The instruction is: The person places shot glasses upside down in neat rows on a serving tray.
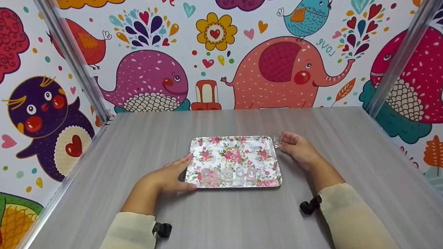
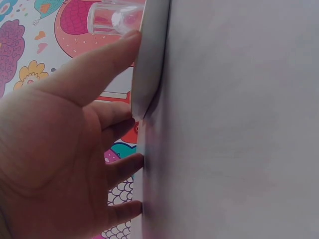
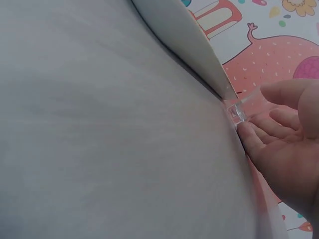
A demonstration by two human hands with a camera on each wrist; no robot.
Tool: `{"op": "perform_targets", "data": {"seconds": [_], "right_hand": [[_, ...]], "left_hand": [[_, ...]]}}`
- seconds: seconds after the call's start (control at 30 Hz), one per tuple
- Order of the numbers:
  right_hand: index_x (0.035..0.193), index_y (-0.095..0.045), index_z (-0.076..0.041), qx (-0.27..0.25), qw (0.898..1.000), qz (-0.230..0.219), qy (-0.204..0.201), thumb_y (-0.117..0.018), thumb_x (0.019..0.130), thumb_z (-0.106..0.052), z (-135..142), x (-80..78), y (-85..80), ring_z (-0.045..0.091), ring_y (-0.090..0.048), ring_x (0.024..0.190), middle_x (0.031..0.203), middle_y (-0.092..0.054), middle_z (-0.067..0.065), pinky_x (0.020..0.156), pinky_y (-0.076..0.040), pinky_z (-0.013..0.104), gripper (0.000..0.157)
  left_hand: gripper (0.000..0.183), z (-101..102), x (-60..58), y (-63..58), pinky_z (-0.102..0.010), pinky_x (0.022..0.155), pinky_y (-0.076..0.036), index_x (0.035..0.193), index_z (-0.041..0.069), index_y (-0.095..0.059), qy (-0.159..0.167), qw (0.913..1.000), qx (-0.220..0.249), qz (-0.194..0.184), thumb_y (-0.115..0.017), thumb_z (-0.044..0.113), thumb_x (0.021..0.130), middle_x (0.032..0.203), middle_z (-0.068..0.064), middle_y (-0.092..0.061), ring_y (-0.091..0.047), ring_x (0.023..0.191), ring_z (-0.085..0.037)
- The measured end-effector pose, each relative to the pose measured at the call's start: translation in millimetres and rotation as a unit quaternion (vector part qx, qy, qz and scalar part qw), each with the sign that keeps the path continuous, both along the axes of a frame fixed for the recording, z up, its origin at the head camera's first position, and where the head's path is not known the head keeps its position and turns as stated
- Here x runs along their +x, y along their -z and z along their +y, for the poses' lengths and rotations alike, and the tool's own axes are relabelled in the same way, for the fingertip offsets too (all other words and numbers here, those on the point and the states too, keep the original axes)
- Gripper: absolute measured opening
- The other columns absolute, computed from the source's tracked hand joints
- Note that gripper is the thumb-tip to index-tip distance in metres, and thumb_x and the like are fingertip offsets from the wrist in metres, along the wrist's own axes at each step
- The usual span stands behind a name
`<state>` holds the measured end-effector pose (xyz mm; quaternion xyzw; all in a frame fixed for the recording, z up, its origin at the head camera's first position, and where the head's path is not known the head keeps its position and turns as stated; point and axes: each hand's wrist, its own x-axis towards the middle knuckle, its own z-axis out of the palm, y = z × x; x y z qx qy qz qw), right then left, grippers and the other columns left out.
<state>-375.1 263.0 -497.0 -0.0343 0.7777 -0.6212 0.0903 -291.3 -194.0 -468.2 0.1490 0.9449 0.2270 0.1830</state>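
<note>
A rectangular floral tray (image 1: 232,149) with pink roses lies on the table. Several small clear cups (image 1: 228,175) stand in a row along its near side. My left hand (image 1: 172,176) rests against the tray's left edge. In the left wrist view, the thumb of that hand (image 2: 55,149) touches the rim and its fingers are fairly straight. Just beyond the tray's right edge, my right hand (image 1: 299,149) pinches another small clear cup (image 1: 277,139). The right wrist view has this cup (image 3: 236,113) between thumb and fingers, low by the tabletop.
The grey wood-grain table (image 1: 227,224) extends around the tray. Behind it stands a wall (image 1: 218,70) printed with cartoon animals, and metal posts (image 1: 73,56) rise at the back corners. A black clip-like device (image 1: 310,205) sits at each sleeve cuff.
</note>
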Motion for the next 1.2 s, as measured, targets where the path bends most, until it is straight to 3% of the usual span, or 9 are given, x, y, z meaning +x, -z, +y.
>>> {"op": "perform_targets", "data": {"seconds": [0.17, 0.33, 0.4, 0.53, 0.77, 1.07, 1.2], "right_hand": [[0.162, -0.037, 0.007, 0.015, 1.0, 0.004, 0.007, -0.061, 0.105, -0.004, 1.6, -1.0, 3.0, 0.036, -0.051, 0.149, 0.162, -0.049, 0.029, 0.111, -0.055, 0.027, 0.062], [0.147, -0.058, 0.006, 0.067, 0.997, 0.019, 0.029, -0.067, 0.102, -0.002, 2.5, -1.8, 4.5, 0.018, -0.071, 0.114, 0.144, -0.065, 0.026, 0.092, -0.06, 0.02, 0.047], [0.138, -0.065, 0.005, 0.095, 0.994, 0.029, 0.038, -0.07, 0.099, -0.001, 1.9, -2.1, 5.1, 0.01, -0.069, 0.099, 0.131, -0.072, 0.022, 0.084, -0.059, 0.019, 0.039], [0.128, -0.071, 0.005, 0.134, 0.989, 0.048, 0.043, -0.074, 0.095, 0.0, -0.5, -1.8, 5.4, 0.008, -0.066, 0.087, 0.112, -0.076, 0.016, 0.075, -0.056, 0.019, 0.033], [0.128, -0.074, 0.003, 0.169, 0.982, 0.064, 0.044, -0.077, 0.092, -0.003, -2.1, -1.6, 6.4, 0.011, -0.064, 0.084, 0.105, -0.077, 0.012, 0.072, -0.056, 0.019, 0.037], [0.125, -0.075, -0.007, 0.219, 0.974, 0.041, 0.048, -0.082, 0.095, -0.023, 0.7, 0.8, 3.9, 0.021, -0.064, 0.094, 0.11, -0.073, 0.011, 0.076, -0.055, 0.025, 0.035], [0.122, -0.075, -0.007, 0.191, 0.98, 0.038, 0.045, -0.083, 0.094, -0.024, 2.8, 4.9, 1.5, 0.02, -0.065, 0.09, 0.107, -0.073, 0.009, 0.073, -0.056, 0.027, 0.034]], "left_hand": [[0.108, 0.5, 0.7, -2.3, -0.068, 0.133, -0.017, 0.173, 0.015, -0.021, 0.005, 1.0, 0.006, 0.0, -0.081, 0.054, 0.091, 0.182, -0.007, -0.017, -0.015, 0.168, -0.044], [0.109, 0.7, 0.7, -2.0, -0.068, 0.133, -0.018, 0.173, 0.017, -0.02, 0.004, 1.0, 0.001, -0.001, -0.081, 0.055, 0.091, 0.182, -0.007, -0.017, -0.015, 0.168, -0.043], [0.11, 0.8, 0.5, -1.4, -0.068, 0.133, -0.018, 0.173, 0.018, -0.019, 0.003, 1.0, -0.001, -0.001, -0.081, 0.056, 0.091, 0.182, -0.006, -0.016, -0.015, 0.168, -0.042], [0.11, 0.1, 0.0, -0.4, -0.067, 0.133, -0.018, 0.173, 0.019, -0.019, 0.003, 1.0, -0.003, -0.002, -0.081, 0.057, 0.09, 0.182, -0.005, -0.016, -0.014, 0.168, -0.041], [0.11, 0.1, 0.2, -1.4, -0.068, 0.133, -0.017, 0.173, 0.019, -0.019, 0.003, 1.0, -0.004, -0.003, -0.08, 0.057, 0.091, 0.182, -0.006, -0.016, -0.014, 0.168, -0.042], [0.108, 1.8, 0.9, -1.7, -0.069, 0.132, -0.018, 0.173, 0.017, -0.021, 0.002, 1.0, -0.002, -0.001, -0.081, 0.055, 0.091, 0.182, -0.004, -0.017, -0.015, 0.168, -0.043], [0.108, 3.0, 1.1, -2.1, -0.068, 0.133, -0.019, 0.173, 0.017, -0.022, -0.001, 1.0, -0.007, -0.002, -0.08, 0.056, 0.091, 0.182, -0.004, -0.017, -0.016, 0.168, -0.041]]}}
